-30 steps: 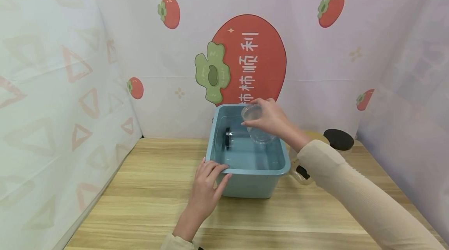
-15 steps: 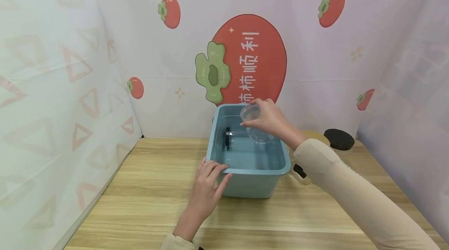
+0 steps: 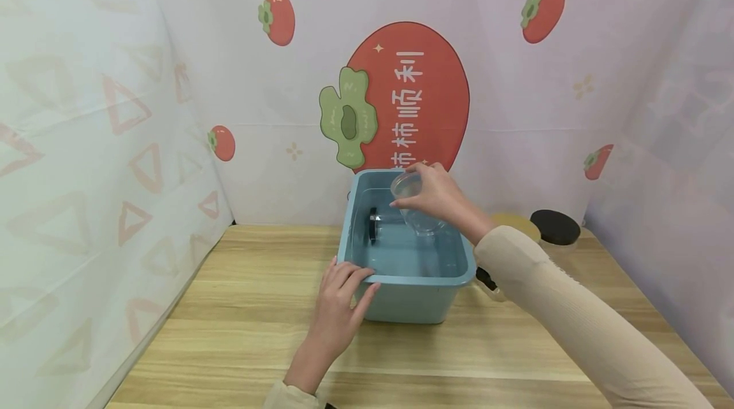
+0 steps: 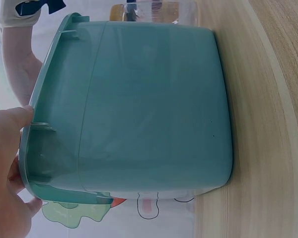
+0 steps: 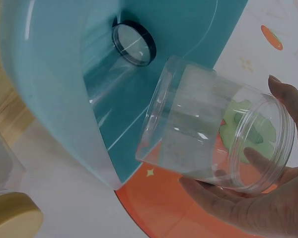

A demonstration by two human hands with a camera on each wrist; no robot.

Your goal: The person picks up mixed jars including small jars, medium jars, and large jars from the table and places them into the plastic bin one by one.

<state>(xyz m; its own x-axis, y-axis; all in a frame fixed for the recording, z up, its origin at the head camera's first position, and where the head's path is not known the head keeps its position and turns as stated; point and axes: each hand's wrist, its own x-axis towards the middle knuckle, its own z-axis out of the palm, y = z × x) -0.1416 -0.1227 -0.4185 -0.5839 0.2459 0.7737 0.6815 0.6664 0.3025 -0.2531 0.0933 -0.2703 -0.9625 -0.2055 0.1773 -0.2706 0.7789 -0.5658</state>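
Note:
My right hand (image 3: 443, 197) grips a clear plastic jar (image 5: 188, 119) by its threaded mouth, thumb and fingers on opposite sides. The jar is lidless and tilted, its base pointing down into a blue plastic tub (image 3: 415, 281). Inside the tub, near its left wall, lies a round black lid (image 5: 134, 43) with a clear middle; shiny clear plastic shows beside it in the head view. At the tub's front left corner my left hand (image 3: 335, 313) holds the rim, fingers over the edge and thumb outside, as the left wrist view also shows.
Right of the tub stand a black-lidded jar (image 3: 554, 228) and a yellow-lidded jar (image 3: 518, 224), partly behind my right sleeve. A clear container with a black patch (image 3: 487, 279) sits close to the tub's right side. Printed cloth (image 3: 292, 90) hangs behind the wooden table (image 3: 258, 301).
My right hand and forearm have shifted slightly left, carrying the jar with them over the tub. My left hand has stayed on the rim.

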